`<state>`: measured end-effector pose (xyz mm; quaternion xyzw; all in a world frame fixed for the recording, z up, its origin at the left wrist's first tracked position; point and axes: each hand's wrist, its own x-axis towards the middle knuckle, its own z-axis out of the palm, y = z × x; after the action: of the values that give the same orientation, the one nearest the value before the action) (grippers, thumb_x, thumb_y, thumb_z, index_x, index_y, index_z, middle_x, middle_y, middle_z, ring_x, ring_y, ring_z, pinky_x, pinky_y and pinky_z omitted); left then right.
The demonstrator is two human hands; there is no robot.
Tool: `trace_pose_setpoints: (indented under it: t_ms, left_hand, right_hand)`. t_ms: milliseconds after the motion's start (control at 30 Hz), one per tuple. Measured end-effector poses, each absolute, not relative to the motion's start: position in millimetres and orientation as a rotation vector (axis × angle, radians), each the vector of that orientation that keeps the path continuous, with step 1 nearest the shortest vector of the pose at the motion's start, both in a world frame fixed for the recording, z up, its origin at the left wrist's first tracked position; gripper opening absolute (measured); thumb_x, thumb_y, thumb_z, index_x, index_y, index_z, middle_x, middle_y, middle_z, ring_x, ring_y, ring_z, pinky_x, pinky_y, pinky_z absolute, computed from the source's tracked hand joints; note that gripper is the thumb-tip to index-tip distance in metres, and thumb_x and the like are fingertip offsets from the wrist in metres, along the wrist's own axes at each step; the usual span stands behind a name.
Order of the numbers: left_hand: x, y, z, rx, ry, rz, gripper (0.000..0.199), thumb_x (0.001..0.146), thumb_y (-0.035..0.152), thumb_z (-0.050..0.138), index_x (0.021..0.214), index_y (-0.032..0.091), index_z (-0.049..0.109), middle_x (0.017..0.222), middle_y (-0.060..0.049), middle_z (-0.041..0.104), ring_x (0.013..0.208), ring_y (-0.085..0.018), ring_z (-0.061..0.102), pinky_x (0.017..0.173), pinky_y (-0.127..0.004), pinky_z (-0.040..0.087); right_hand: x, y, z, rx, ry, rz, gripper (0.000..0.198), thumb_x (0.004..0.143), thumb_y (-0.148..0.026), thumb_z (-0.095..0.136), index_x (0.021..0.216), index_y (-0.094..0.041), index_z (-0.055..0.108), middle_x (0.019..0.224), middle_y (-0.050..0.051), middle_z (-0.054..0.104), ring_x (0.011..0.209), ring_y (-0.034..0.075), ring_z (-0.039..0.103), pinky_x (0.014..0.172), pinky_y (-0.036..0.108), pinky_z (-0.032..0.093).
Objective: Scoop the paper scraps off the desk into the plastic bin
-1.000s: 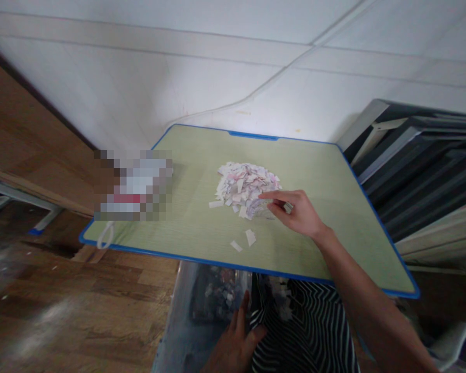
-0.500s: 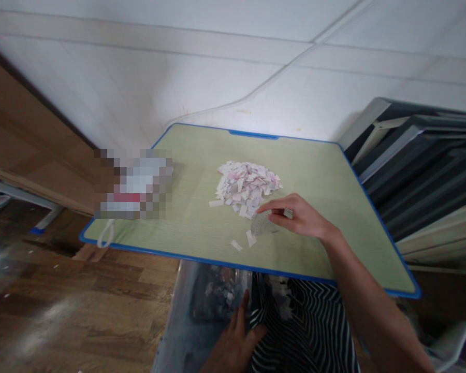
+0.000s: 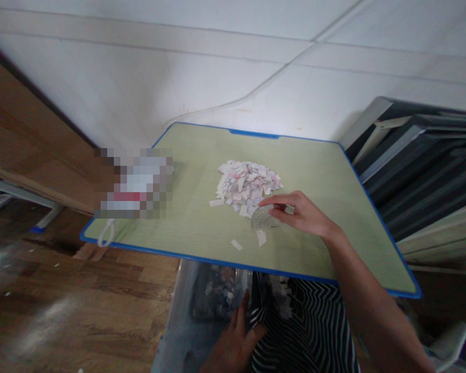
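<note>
My right hand [image 3: 301, 212] pinches a clear protractor [image 3: 262, 218] between thumb and fingers, low over the pale green tabletop [image 3: 194, 223]. Just beyond it lies a heap of small white and pinkish paper pieces [image 3: 246, 181]. One loose paper slip [image 3: 261, 238] rests right by the protractor's near edge, with another small slip [image 3: 236, 245] to its left. Below the table's front edge, my left hand [image 3: 236, 336] is open, fingers stretched, at the side of a translucent plastic bin [image 3: 178, 305]. Paper bits [image 3: 223, 290] show inside that bin.
A blurred-out item [image 3: 140, 181] sits on the table's left side, with a white loop [image 3: 106, 233] hanging beside it. Dark folded panels [image 3: 423, 145] lean at the right. A large cardboard box [image 3: 34, 129] stands at the left, and a white wall [image 3: 217, 77] rises behind.
The slip near the protractor has shifted a little to the right and now lies nearer the front. My right hand and the protractor have moved slightly; my left hand stays put.
</note>
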<state>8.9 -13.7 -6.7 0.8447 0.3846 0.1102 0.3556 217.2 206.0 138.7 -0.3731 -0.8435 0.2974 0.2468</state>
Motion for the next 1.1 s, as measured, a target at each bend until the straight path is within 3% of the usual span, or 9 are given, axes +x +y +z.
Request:
trace_pose_setpoints:
  t_ms: [200, 367, 500, 700, 833, 1000, 1100]
  left_hand:
    - [8, -11, -6, 2.123, 0.973, 0.287, 0.068, 0.078, 0.028, 0.069, 0.128, 0.032, 0.023, 0.150, -0.017, -0.003, 0.138, -0.036, 0.021, 0.106, -0.041, 0.037]
    - [9, -13, -7, 2.166, 0.992, 0.303, 0.059, 0.082, 0.024, 0.064, 0.128, 0.029, 0.026, 0.150, -0.014, -0.010, 0.138, -0.034, 0.020, 0.108, -0.038, 0.035]
    - [9, -15, -8, 2.170, 0.985, 0.304, 0.063, 0.082, 0.029, 0.065, 0.129, 0.030, 0.024, 0.150, -0.011, -0.016, 0.139, -0.034, 0.019, 0.108, -0.037, 0.035]
    - [11, -13, -5, 2.181, 0.997, 0.262, 0.062, 0.079, 0.025, 0.067, 0.126, 0.029, 0.026, 0.149, -0.010, -0.024, 0.133, -0.036, 0.031, 0.104, -0.036, 0.040]
    - [9, -12, -2, 2.190, 0.979, 0.291, 0.063, 0.080, 0.023, 0.067, 0.127, 0.027, 0.025, 0.148, -0.011, -0.028, 0.136, -0.037, 0.026, 0.107, -0.037, 0.036]
    - [8, -12, -10, 2.173, 0.961, 0.338, 0.070, 0.081, 0.029, 0.067, 0.131, 0.032, 0.019, 0.153, -0.018, -0.010, 0.138, -0.037, 0.022, 0.105, -0.042, 0.039]
    - [7, -15, -21, 2.189, 0.995, 0.338, 0.067, 0.081, 0.023, 0.067, 0.132, 0.032, 0.024, 0.154, -0.017, -0.004, 0.137, -0.036, 0.023, 0.105, -0.040, 0.039]
  right_hand:
    - [205, 206, 131, -1.004, -2.333, 0.796, 0.027, 0.083, -0.017, 0.050, 0.102, -0.014, 0.068, 0.066, 0.000, 0.062, 0.055, 0.008, 0.049, 0.056, 0.020, 0.039]
    - [197, 204, 126, -1.007, -2.343, 0.788, 0.029, 0.082, -0.015, 0.050, 0.105, -0.015, 0.067, 0.069, 0.000, 0.064, 0.056, 0.008, 0.049, 0.059, 0.020, 0.040]
    - [195, 201, 127, -0.929, -2.318, 0.831, 0.027, 0.084, -0.019, 0.051, 0.106, -0.014, 0.067, 0.067, 0.000, 0.062, 0.058, 0.008, 0.051, 0.060, 0.020, 0.041]
    - [199, 201, 130, -0.931, -2.415, 0.905, 0.027, 0.085, -0.019, 0.052, 0.107, -0.015, 0.067, 0.067, 0.000, 0.063, 0.055, 0.008, 0.049, 0.055, 0.019, 0.039]
    - [220, 210, 142, -0.965, -2.472, 0.881, 0.025, 0.083, -0.018, 0.053, 0.102, -0.013, 0.069, 0.073, 0.003, 0.067, 0.056, 0.008, 0.048, 0.053, 0.020, 0.038]
    - [242, 220, 153, -0.954, -2.386, 0.922, 0.022, 0.080, -0.018, 0.058, 0.098, -0.014, 0.071, 0.071, 0.002, 0.066, 0.055, 0.008, 0.047, 0.049, 0.020, 0.036]
    - [240, 224, 137, -0.939, -2.112, 0.910, 0.024, 0.080, -0.022, 0.058, 0.100, -0.015, 0.070, 0.072, 0.002, 0.065, 0.055, 0.007, 0.049, 0.051, 0.020, 0.039]
